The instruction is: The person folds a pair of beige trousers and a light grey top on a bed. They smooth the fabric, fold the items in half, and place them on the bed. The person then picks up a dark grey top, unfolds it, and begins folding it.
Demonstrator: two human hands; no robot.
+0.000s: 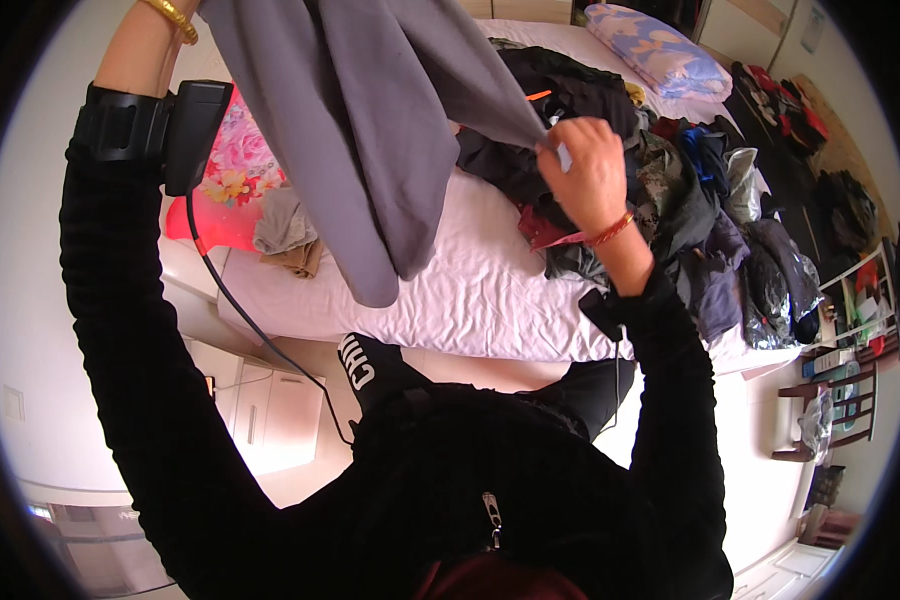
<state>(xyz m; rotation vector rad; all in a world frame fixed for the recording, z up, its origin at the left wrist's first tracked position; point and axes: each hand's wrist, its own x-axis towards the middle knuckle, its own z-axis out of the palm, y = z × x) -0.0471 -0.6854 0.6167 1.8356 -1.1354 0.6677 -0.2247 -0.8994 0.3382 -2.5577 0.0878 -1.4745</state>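
A grey cloth garment (345,135) hangs in front of me, over the near part of the bed (487,292). My right hand (589,169) pinches one edge of it at the right, with a small white tag or patch by the fingers. Of my left arm only the wrist and forearm (139,60) show, raised at the upper left beside the garment; the left hand is cut off by the top of the picture. Behind my right hand lies a big heap of dark clothes (667,180).
A pink floral pillow (244,161) and small folded cloths (289,225) lie at the bed's left. A rolled blue patterned quilt (656,49) is at the far end. Plastic-wrapped clothes (780,285) lie at the right edge. Past it stands a wooden chair (832,412); a white cabinet (277,412) stands lower left.
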